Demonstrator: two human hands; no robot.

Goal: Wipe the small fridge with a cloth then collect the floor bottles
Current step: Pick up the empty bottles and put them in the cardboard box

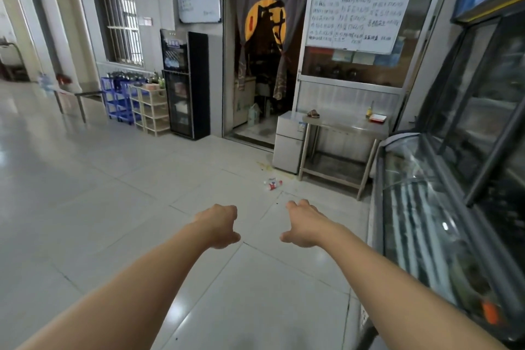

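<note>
Two bare hands out in front, nothing in either: my left hand (218,226) is loosely curled, fingers bent down, thumb out; my right hand (302,224) is half spread, fingers drooping, thumb out toward the left one. No cloth gripped.

Step in hand, by my read: approach only. Wiping not begun, bottles not collected. The small silver two-door fridge (288,142) stands well ahead on the grey tiled floor (113,193), touching the left end of the stainless steel surface (346,121) by the curtained doorway. I count one fridge of that kind.

Floor bottles: a little red-and-white cluster of plastic bottles (272,184) lies on its side on the floor, near the fridge's front corner and well apart from my hands. Looks like two, too small to be sure. A yellowish stain on the tiles sits between cluster and fridge.

On the surface: one brownish crumpled thing (313,113) near its left end, possibly the cloth, can't confirm; one yellow bottle (368,111) and one red tray (377,118) near the right end.

Next move calls for walking closer, finding a cloth first, then wiping the fridge before touching the bottles.
</note>
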